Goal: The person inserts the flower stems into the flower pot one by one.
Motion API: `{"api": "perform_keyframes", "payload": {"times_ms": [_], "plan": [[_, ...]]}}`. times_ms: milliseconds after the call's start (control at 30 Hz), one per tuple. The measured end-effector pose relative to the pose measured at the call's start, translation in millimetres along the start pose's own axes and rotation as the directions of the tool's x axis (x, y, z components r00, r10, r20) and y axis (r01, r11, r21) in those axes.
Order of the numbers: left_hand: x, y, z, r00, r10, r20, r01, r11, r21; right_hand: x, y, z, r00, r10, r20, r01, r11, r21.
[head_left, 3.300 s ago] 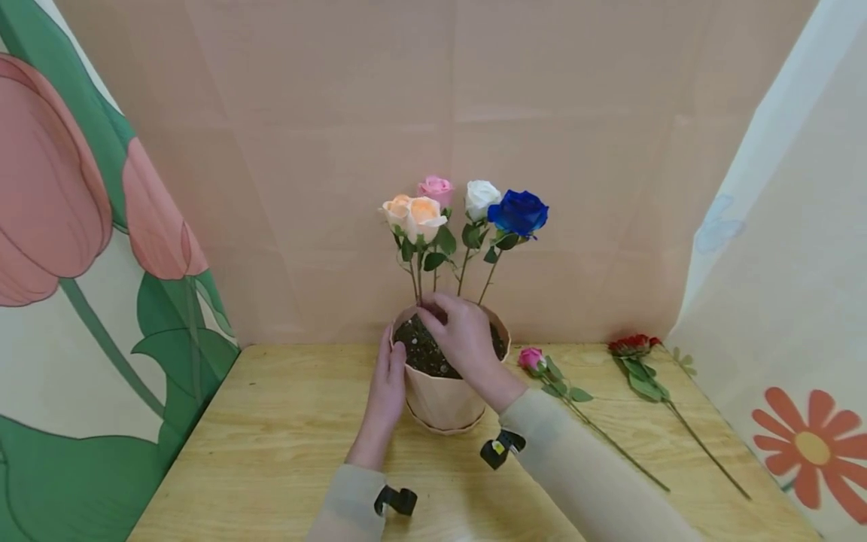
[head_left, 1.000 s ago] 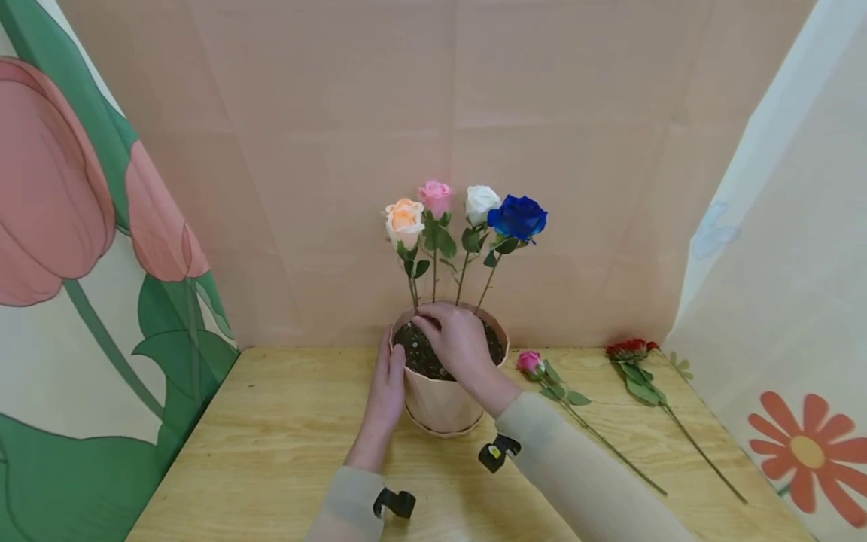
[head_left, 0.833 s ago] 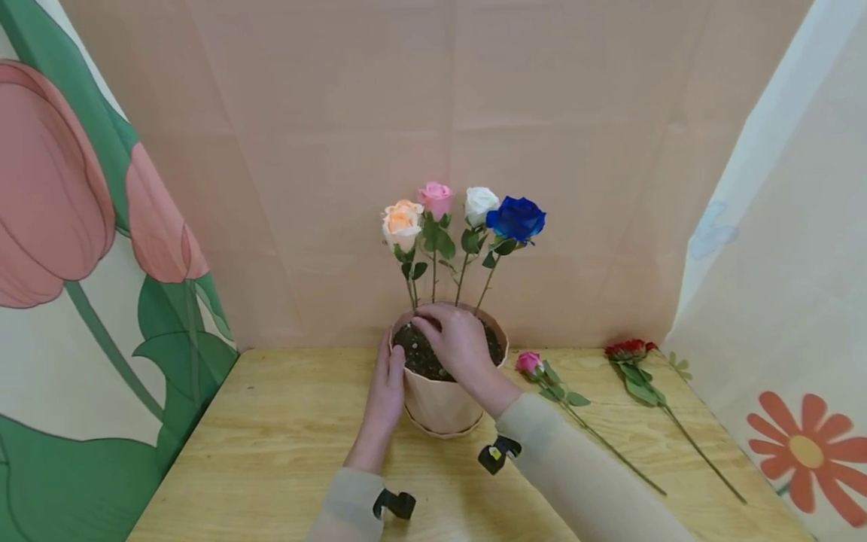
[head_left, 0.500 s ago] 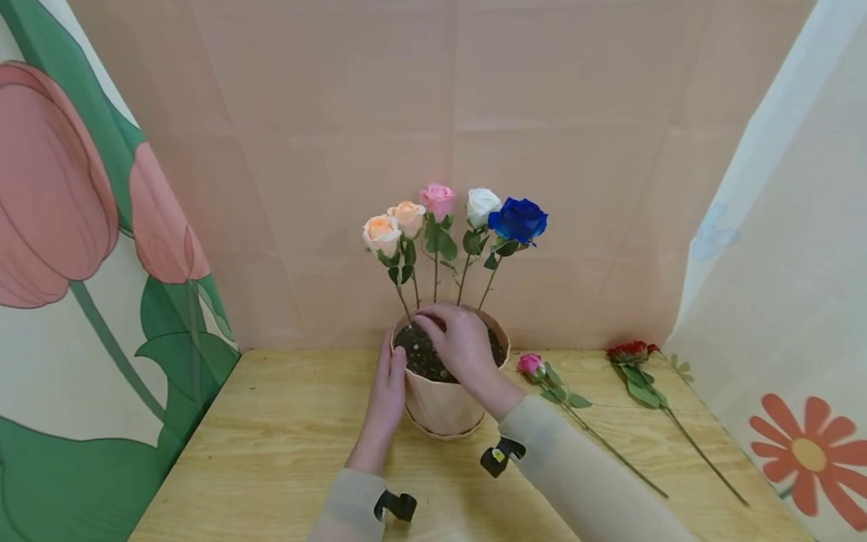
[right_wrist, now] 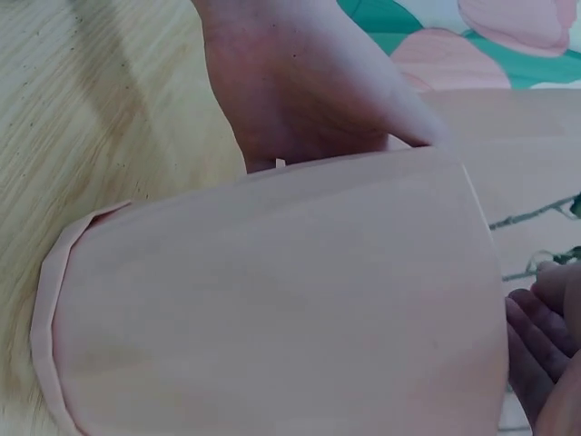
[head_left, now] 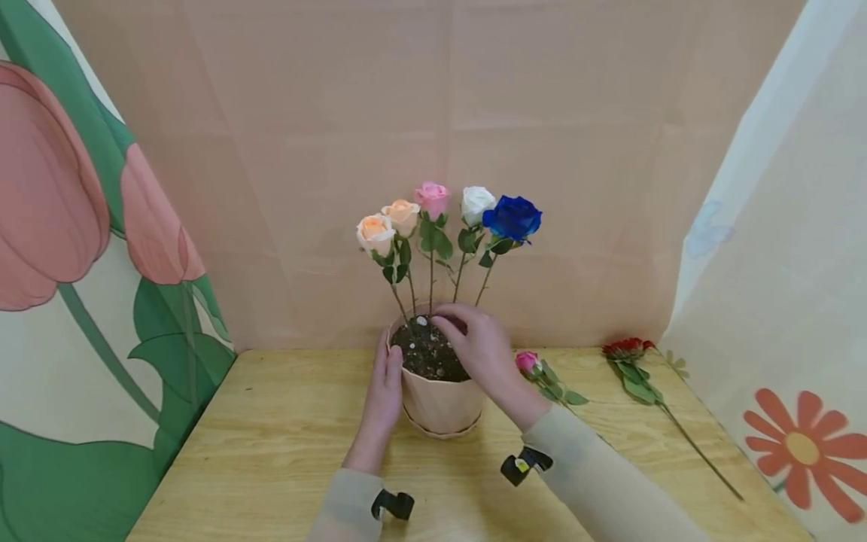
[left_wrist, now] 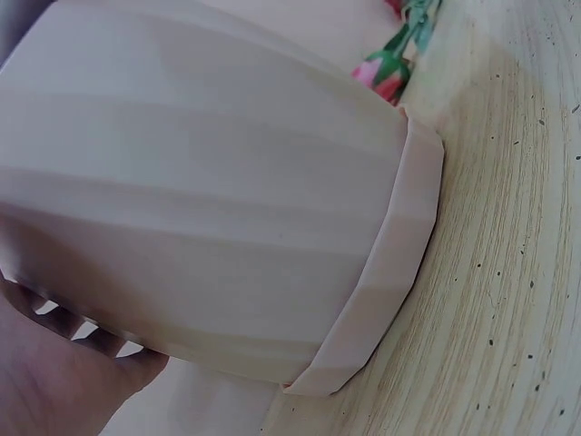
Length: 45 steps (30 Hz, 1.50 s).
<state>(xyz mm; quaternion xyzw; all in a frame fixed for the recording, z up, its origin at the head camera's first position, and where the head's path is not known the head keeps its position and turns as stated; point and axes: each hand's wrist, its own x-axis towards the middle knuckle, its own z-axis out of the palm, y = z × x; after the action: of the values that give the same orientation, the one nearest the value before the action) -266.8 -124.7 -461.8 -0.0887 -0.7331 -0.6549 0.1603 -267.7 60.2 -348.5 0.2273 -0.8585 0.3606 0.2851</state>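
Note:
A pale pink flower pot [head_left: 443,406] with dark soil [head_left: 433,357] stands on its saucer. My left hand [head_left: 384,384] holds the pot's left side, thumb near the rim and fingers along the wall. My right hand [head_left: 484,350] hovers over the soil, fingers loosely bent, with nothing visible between them; its fingertips lie close to the pink rose's stem. Upright in the soil are a front peach rose [head_left: 375,234], another peach rose [head_left: 403,217], a pink rose [head_left: 432,199], a white rose [head_left: 477,205] and a blue rose [head_left: 512,218]. The front peach rose leans left.
On the wooden table [head_left: 271,452], right of the pot, lie a magenta rose [head_left: 527,362], its stem partly behind my right sleeve, and a red flower [head_left: 626,349] with a long stem. A pinkish backdrop [head_left: 325,150] rises behind; flower-printed sheets flank both sides.
The front peach rose has swung left, away from the other peach one. My right hand has let go of its stem and shifted right. The left hand stays on the pot.

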Motion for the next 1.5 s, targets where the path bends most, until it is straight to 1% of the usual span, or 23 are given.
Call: {"api": "perform_keyframes", "payload": {"times_ms": [167,367,533,733,900,1033,1300,1367,1500], "plan": [[-1.0,-0.6,-0.1,1.0,-0.006,-0.005,0.006,1.0,-0.003,-11.8,5.4,-16.6,0.998,0.055,0.013,-0.055,0.998,-0.001],[-1.7,-0.7,0.5,1.0,-0.026,-0.011,0.026,1.0,0.006,-28.7,21.5,-37.5,0.995,0.098,-0.001,-0.098,0.995,-0.011],[-2.2,-1.0,0.8,0.999,-0.037,-0.008,0.037,0.999,0.012,-43.6,42.4,-54.5,0.991,0.135,-0.016,-0.136,0.99,-0.027],[-3.1,-1.9,1.3,0.999,-0.04,-0.004,0.04,0.999,0.008,-59.8,70.1,-75.9,0.98,0.2,-0.01,-0.2,0.98,-0.006],[-1.7,-1.1,0.8,1.0,-0.019,0.012,0.019,1.0,-0.016,-73.0,86.8,-93.2,0.971,0.239,-0.005,-0.238,0.968,-0.084],[-0.6,-0.4,-0.2,1.0,-0.004,0.015,0.005,1.0,-0.023,-83.0,98.1,-106.3,0.962,0.273,0.026,-0.266,0.952,-0.154],[-1.0,1.4,-1.5,0.999,-0.025,0.023,0.025,0.999,-0.026,-106.3,128.4,-122.7,0.937,0.336,0.098,-0.307,0.923,-0.233],[-1.1,2.2,-1.5,0.999,-0.029,0.023,0.03,0.999,-0.024,-112.7,136.7,-125.8,0.928,0.354,0.114,-0.316,0.913,-0.258],[-1.0,1.9,-1.1,0.999,-0.032,0.022,0.033,0.999,-0.019,-126.2,152.5,-131.5,0.904,0.4,0.148,-0.342,0.888,-0.308]]}}
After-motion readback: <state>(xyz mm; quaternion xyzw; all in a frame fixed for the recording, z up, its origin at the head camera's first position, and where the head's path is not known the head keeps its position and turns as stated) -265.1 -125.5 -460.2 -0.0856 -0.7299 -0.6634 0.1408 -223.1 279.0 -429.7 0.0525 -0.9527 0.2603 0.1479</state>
